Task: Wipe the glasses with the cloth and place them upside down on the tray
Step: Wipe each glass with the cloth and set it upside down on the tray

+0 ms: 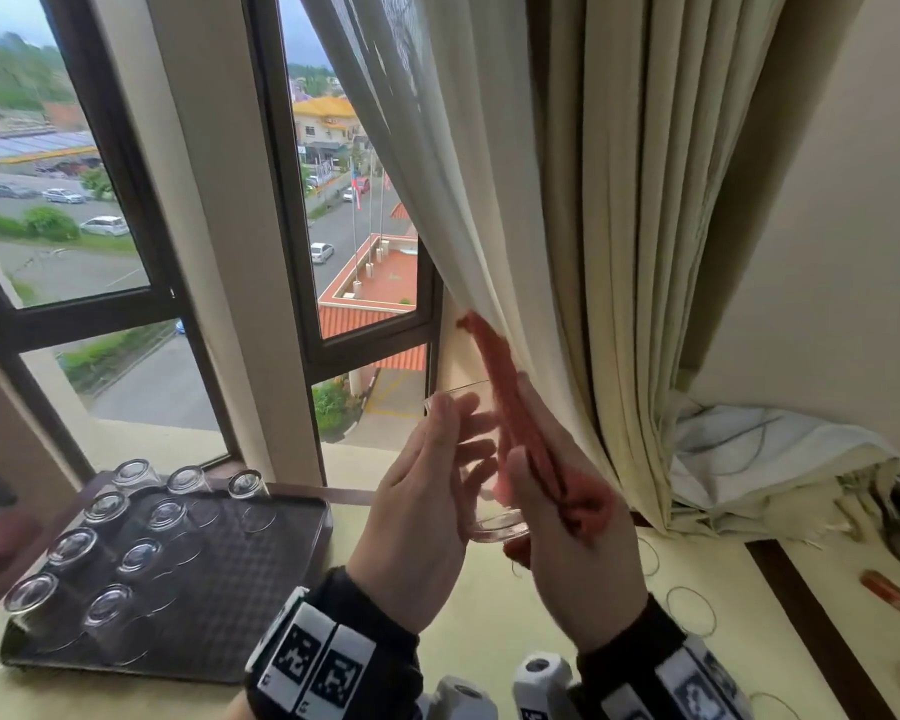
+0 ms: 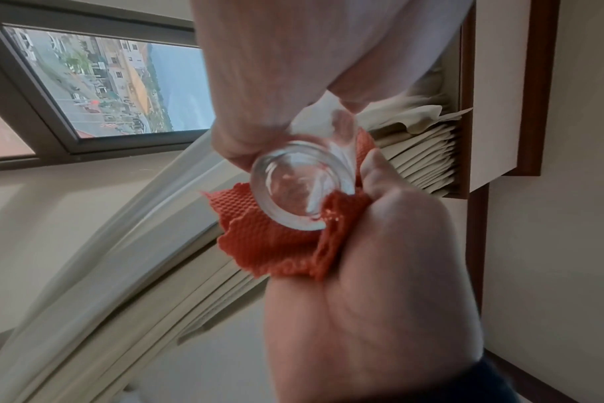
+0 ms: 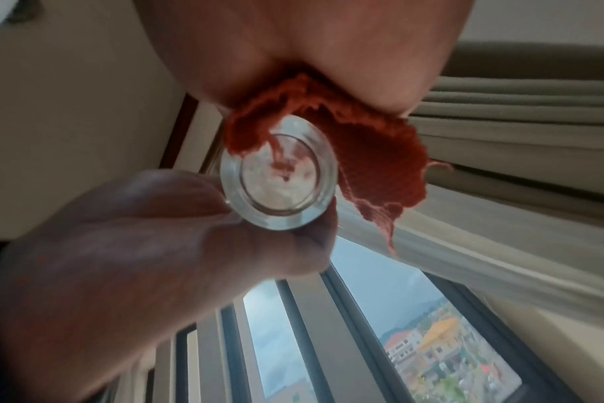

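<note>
Nine glasses done so far, by the head view's count, and a tenth in hand.

Broad pale surface (image 1: 489,621) by the window, carrying the lot. On its left part, dark tray (image 1: 261,589), roughly half filled: upturned glasses (image 1: 140,556) in staggered rows along the left side, bases up, close together, with bare room on the right side for more.

Above the surface, just right of the tray, both hands raised together. Left hand (image 1: 417,517) wrapped around the lower part of the glass (image 1: 494,527), fingers and thumb pinching near the thick base. Right hand (image 1: 578,553) closed on the red cloth (image 1: 531,449), pressing it against the wall of that same glass, with one loose end trailing upward near the curtain.

Glass itself held clear of the surface, base toward the body and mouth tilted away — not yet turned over. From the wrist views, cloth bunched against its side; whether any cloth reaches inside cannot be told.

Judged mid-wipe. Left to do: finish this one, flip it, set it in a free spot. To the right, thin rings on the surface — rims of more glasses or mere marks, cannot tell.
</note>
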`<state>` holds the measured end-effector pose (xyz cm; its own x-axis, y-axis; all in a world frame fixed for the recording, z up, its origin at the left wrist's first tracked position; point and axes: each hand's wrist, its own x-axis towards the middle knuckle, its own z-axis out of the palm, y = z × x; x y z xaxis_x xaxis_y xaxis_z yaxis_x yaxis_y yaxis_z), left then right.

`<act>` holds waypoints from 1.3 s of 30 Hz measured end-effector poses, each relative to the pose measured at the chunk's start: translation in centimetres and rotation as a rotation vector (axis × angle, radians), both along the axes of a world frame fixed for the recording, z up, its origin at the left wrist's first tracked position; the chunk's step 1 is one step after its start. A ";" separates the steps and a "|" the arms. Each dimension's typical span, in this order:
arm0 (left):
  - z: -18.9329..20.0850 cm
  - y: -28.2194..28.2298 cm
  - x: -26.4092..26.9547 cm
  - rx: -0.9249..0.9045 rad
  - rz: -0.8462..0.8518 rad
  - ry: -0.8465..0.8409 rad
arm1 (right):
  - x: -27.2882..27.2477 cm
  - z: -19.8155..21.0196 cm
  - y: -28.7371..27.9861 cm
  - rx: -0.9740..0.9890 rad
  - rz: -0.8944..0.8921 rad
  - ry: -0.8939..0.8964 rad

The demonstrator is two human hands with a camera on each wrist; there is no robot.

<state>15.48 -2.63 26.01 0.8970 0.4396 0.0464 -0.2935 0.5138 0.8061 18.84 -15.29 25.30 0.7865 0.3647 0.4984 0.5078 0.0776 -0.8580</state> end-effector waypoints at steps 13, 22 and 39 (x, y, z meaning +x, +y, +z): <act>1.6 2.2 -0.5 0.073 -0.020 -0.005 | -1.2 -2.0 0.5 -0.059 0.035 0.003; 1.7 2.6 -0.5 -0.125 -0.028 0.017 | 0.0 -0.4 2.4 -0.247 0.046 -0.489; 0.6 3.9 0.2 0.035 -0.001 0.171 | -1.4 -0.7 4.4 -0.047 0.114 -0.129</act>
